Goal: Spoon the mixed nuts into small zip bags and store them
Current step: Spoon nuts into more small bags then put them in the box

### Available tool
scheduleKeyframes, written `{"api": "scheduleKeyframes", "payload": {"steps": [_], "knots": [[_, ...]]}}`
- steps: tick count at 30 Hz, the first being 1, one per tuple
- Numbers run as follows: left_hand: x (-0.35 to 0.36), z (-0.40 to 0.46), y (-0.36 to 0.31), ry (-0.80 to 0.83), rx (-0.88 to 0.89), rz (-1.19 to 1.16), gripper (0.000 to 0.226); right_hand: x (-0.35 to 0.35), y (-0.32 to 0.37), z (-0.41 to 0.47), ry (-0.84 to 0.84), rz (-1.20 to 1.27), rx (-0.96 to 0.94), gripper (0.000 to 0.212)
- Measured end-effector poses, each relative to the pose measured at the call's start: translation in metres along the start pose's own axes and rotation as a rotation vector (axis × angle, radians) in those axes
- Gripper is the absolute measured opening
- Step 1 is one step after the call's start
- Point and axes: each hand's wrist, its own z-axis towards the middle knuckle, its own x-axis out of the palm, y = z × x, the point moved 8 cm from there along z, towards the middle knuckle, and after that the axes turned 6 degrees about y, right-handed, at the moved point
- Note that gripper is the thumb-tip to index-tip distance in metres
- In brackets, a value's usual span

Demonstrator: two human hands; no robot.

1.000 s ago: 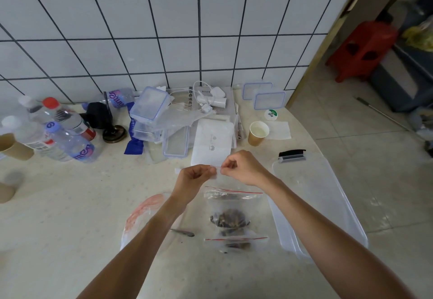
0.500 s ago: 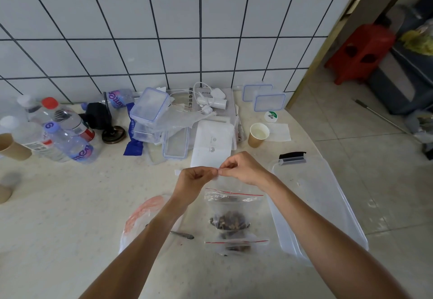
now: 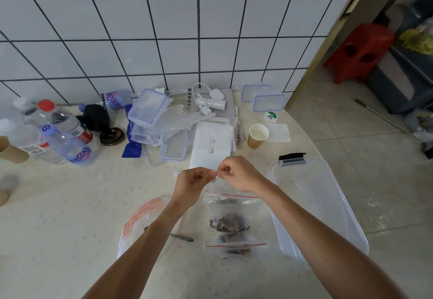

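Fingers (image 3: 216, 174) of both hands on clear zip bag (image 3: 219, 182) top edge

Home kitchen corner, white tiled wall (image 3: 140, 40) with dark grout, speckled cream worktop (image 3: 58, 205) cluttered with water bottles (image 3: 68, 144), food boxes (image 3: 147, 108), paper cup (image 3: 257, 135), red plastic stool (image 3: 360, 50) past the doorway

The white booklet (image 3: 188, 100) reads "周边命运共".

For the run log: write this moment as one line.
left hand: pinching zip bag top | right hand: pinching same | filled bags: on counter | storage bin: beside
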Motion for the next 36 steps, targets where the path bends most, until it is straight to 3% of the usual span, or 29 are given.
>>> {"api": "scheduleKeyframes", "payload": {"steps": [5,11,22,31,36], "knots": [[0.0,0.0,-0.002,0.02,0.004,0.013,0.016,-0.003,0.015,-0.012,-0.028,-0.395,-0.229,0.025],[-0.004,-0.002,-0.001,0.036,-0.017,0.035,0.019,-0.015,-0.004,-0.031,-0.047,-0.473,-0.264,0.024],[-0.012,-0.013,0.008,0.047,-0.069,0.015,0.019,-0.04,-0.046,-0.061,-0.073,-0.144,-0.101,0.023],[0.0,-0.023,0.011,0.152,-0.133,0.064,0.019,-0.031,-0.061,-0.084,-0.074,0.037,-0.019,0.038],[0.009,-0.03,-0.004,0.274,-0.082,0.188,0.05,-0.018,-0.057,-0.088,-0.02,0.135,0.013,0.023]]}}
